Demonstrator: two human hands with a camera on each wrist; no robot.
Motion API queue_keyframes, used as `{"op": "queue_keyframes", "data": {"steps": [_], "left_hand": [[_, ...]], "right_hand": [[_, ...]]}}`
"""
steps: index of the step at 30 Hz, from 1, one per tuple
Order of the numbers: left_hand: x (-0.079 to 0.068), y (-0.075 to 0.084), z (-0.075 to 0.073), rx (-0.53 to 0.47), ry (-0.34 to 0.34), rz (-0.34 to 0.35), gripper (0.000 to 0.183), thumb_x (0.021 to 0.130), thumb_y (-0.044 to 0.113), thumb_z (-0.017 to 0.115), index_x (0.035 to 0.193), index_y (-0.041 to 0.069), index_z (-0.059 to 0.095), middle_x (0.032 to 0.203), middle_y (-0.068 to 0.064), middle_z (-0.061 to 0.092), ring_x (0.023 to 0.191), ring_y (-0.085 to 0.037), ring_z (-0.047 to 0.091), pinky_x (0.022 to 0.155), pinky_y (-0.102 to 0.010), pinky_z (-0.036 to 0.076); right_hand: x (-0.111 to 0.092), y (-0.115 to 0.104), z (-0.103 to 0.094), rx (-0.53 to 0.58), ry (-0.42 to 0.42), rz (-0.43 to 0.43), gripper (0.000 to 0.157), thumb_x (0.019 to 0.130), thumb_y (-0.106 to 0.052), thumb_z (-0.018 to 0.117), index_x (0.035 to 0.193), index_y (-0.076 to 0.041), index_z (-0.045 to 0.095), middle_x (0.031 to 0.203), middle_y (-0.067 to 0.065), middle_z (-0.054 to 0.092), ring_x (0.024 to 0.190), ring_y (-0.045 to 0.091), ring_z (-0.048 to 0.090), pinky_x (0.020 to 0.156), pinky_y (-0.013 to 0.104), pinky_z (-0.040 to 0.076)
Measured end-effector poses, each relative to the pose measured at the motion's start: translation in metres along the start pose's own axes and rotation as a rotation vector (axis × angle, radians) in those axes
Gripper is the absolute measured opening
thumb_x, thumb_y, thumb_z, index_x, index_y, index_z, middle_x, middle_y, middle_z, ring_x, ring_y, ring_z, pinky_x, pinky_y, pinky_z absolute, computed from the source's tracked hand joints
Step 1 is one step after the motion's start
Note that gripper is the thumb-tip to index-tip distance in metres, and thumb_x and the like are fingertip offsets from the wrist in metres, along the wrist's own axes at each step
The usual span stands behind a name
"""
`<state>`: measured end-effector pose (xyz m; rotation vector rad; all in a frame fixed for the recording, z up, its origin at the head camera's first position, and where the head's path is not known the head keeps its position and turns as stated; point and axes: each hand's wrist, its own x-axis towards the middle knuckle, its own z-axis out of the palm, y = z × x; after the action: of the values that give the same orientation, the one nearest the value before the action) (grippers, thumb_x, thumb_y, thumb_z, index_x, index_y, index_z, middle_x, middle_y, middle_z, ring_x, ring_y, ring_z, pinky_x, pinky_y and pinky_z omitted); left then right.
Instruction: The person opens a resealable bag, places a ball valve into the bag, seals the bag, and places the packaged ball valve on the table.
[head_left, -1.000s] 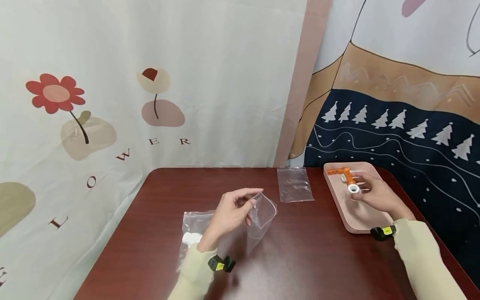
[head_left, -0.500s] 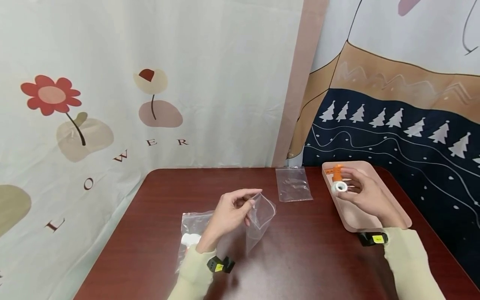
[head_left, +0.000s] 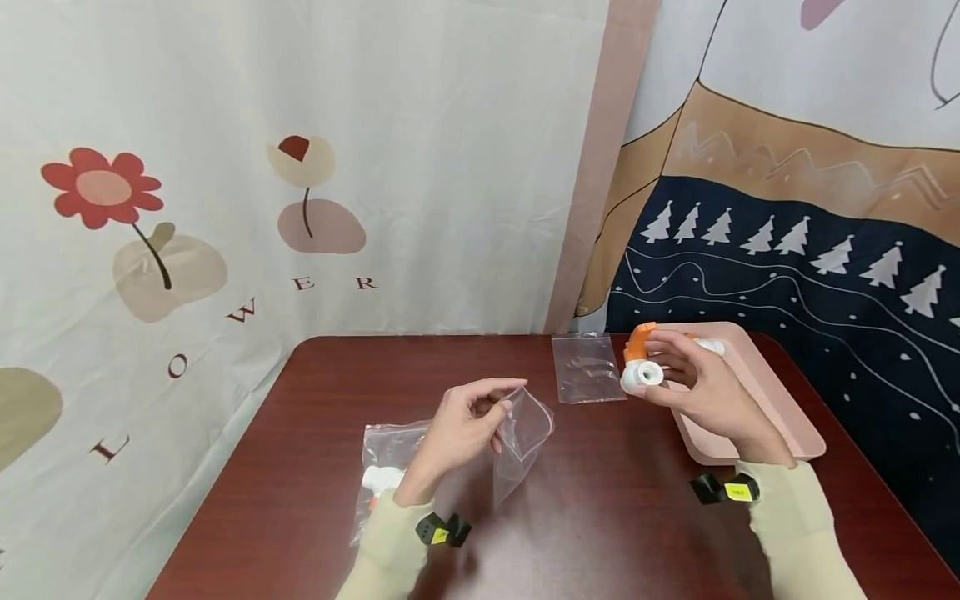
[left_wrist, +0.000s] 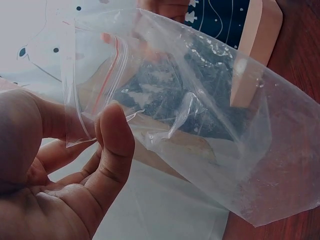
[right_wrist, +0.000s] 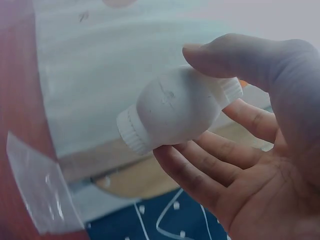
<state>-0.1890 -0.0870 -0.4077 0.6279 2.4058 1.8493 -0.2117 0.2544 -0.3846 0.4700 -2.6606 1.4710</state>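
My left hand (head_left: 461,433) pinches the rim of a clear zip bag (head_left: 523,433) between thumb and fingers. The bag hangs above the table with its mouth spread apart; in the left wrist view the bag (left_wrist: 210,130) looks empty, with a red line along its zip. My right hand (head_left: 708,396) holds a white plastic ball valve (head_left: 639,375) with an orange handle (head_left: 640,340). In the right wrist view the round valve body (right_wrist: 175,107) lies between thumb and fingers, its handle mostly hidden. This hand is at the left side of the pink tray, apart from the bag.
The pink tray (head_left: 787,408) stands at the table's right, with another white and orange piece (head_left: 708,343) partly hidden behind my right hand. A flat zip bag (head_left: 588,371) lies at the back. Near my left forearm another bag (head_left: 393,442) holds a white and orange thing (head_left: 382,477).
My right hand has lifted the ball valve out of the tray and carried it left past the tray's rim. My left hand and its bag have stayed in place.
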Motion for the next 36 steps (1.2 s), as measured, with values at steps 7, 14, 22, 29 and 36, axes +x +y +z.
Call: {"op": "queue_keyframes", "data": {"steps": [7,14,22,29,36], "left_hand": [[0.001,-0.002,0.0,0.009,0.004,0.004,0.034,0.1,0.002,0.059,0.13,0.012,0.07,0.09,-0.022,0.067,0.05,-0.015,0.062,0.051,-0.045,0.059],[-0.001,-0.004,0.003,0.021,0.024,-0.011,0.036,0.099,0.001,0.06,0.129,0.017,0.071,0.089,-0.019,0.067,0.05,-0.016,0.062,0.051,-0.043,0.059],[-0.002,-0.001,0.006,0.045,0.047,-0.033,0.038,0.099,0.002,0.059,0.128,0.023,0.072,0.089,-0.015,0.069,0.049,-0.018,0.062,0.049,-0.036,0.058],[-0.001,0.0,0.008,0.056,0.063,-0.034,0.038,0.098,0.0,0.059,0.127,0.022,0.073,0.087,-0.014,0.069,0.048,-0.019,0.062,0.048,-0.035,0.058],[0.0,-0.001,0.008,0.079,0.066,-0.031,0.039,0.097,0.0,0.059,0.126,0.022,0.073,0.085,-0.013,0.069,0.048,-0.017,0.062,0.048,-0.037,0.057]], "right_hand": [[-0.003,-0.016,0.013,0.14,-0.038,-0.014,0.075,0.089,-0.017,0.081,0.151,-0.006,0.041,0.143,0.02,0.055,0.114,-0.004,0.06,0.095,0.009,0.05],[-0.003,-0.027,0.029,0.277,-0.089,-0.009,0.07,0.09,-0.012,0.08,0.149,-0.005,0.042,0.143,0.021,0.054,0.116,0.002,0.063,0.096,0.015,0.053],[0.001,-0.04,0.045,0.348,-0.138,-0.109,0.061,0.087,0.0,0.078,0.14,-0.002,0.047,0.133,0.023,0.058,0.108,0.011,0.069,0.093,0.021,0.057],[-0.003,-0.05,0.057,0.371,-0.133,-0.164,0.06,0.086,0.003,0.078,0.138,-0.002,0.049,0.129,0.019,0.061,0.107,0.012,0.069,0.09,0.023,0.059],[-0.008,-0.057,0.072,0.361,-0.126,-0.195,0.06,0.084,-0.001,0.082,0.136,-0.007,0.053,0.128,0.016,0.064,0.109,0.016,0.069,0.096,0.022,0.057]]}}
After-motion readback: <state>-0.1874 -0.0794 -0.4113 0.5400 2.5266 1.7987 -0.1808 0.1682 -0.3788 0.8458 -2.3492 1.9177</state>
